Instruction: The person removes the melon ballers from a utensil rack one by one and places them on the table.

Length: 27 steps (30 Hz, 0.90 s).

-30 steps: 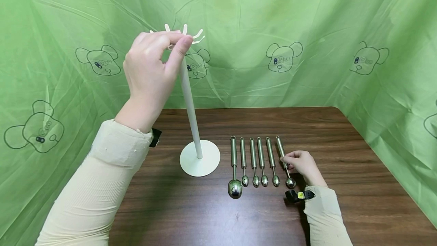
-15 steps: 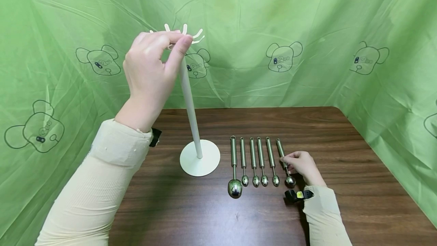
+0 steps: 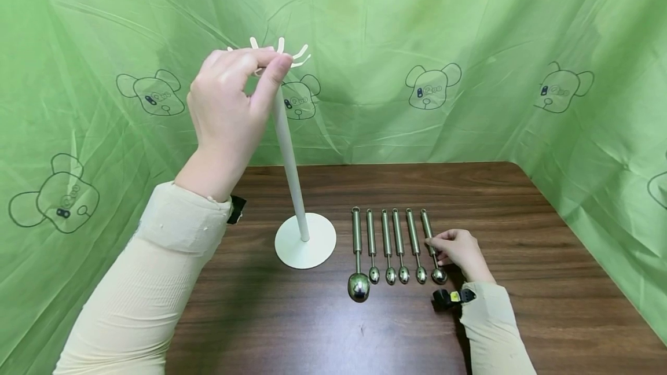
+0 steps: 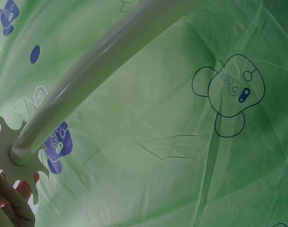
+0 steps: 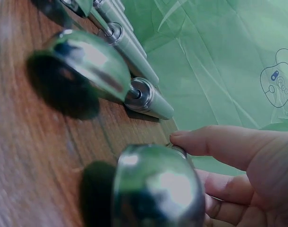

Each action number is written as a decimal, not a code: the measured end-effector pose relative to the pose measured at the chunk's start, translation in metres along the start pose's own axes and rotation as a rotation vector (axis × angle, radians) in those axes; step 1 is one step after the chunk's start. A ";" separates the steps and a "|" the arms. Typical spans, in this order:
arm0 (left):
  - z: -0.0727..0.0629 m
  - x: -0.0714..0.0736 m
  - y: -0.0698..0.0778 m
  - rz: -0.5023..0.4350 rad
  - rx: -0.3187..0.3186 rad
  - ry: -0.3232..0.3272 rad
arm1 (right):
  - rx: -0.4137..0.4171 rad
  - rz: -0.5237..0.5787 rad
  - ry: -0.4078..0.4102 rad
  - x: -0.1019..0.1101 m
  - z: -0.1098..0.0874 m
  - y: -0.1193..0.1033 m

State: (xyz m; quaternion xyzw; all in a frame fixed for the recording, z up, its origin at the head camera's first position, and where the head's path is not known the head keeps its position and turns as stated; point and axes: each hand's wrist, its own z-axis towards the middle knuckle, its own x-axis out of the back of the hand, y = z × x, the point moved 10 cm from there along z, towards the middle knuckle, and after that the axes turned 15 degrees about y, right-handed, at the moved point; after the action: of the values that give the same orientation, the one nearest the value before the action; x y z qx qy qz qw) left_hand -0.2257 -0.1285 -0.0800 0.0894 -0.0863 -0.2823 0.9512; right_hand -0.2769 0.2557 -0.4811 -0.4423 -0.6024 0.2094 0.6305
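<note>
My left hand [image 3: 229, 97] holds the hooked top of a white stand [image 3: 290, 155], its thumb and forefinger pinched at the hooks [image 3: 301, 51]. The left wrist view shows the pole [image 4: 97, 66] running to the hook disc [image 4: 12, 156], with fingertips at its edge. On the table my right hand [image 3: 461, 250] pinches the handle of the rightmost steel melon baller [image 3: 427, 224]; its bowl [image 5: 158, 189] faces down close to the right wrist camera. Left of it lie several similar melon ballers [image 3: 398, 233], side by side, handles away from me. The leftmost scoop [image 3: 358, 287] has a much larger bowl.
The brown wooden table [image 3: 365, 340] carries the stand's round white base [image 3: 292, 247] left of the row of scoops. Green fabric [image 3: 365, 45] printed with bear faces closes off the back and sides.
My right hand has shifted the rightmost melon baller slightly left, nearer its neighbour and more in line with the row. The left hand and the stand stay in place.
</note>
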 end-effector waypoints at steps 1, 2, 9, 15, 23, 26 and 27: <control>0.000 0.000 0.000 -0.002 -0.001 0.000 | -0.001 0.001 0.000 0.000 0.000 0.000; 0.000 0.000 0.001 -0.001 -0.017 0.000 | -0.001 0.001 -0.001 0.000 0.000 0.000; 0.000 -0.002 -0.001 0.002 0.003 -0.009 | -0.007 0.014 -0.001 0.000 0.001 0.001; 0.000 -0.006 -0.004 -0.002 0.059 -0.048 | -0.006 0.016 0.003 0.003 0.001 -0.001; -0.003 0.007 -0.011 -0.045 0.104 -0.038 | 0.001 0.092 0.056 0.012 0.002 -0.012; -0.005 0.021 -0.015 -0.072 0.136 0.018 | 0.025 0.101 0.080 0.019 0.003 -0.019; -0.007 0.025 -0.016 -0.085 0.149 0.031 | 0.033 0.103 0.085 0.021 0.002 -0.022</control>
State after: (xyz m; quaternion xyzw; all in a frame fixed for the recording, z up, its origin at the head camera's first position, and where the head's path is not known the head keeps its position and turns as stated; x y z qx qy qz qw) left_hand -0.2121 -0.1544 -0.0877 0.1677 -0.0883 -0.3139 0.9303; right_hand -0.2811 0.2619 -0.4518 -0.4706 -0.5481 0.2326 0.6512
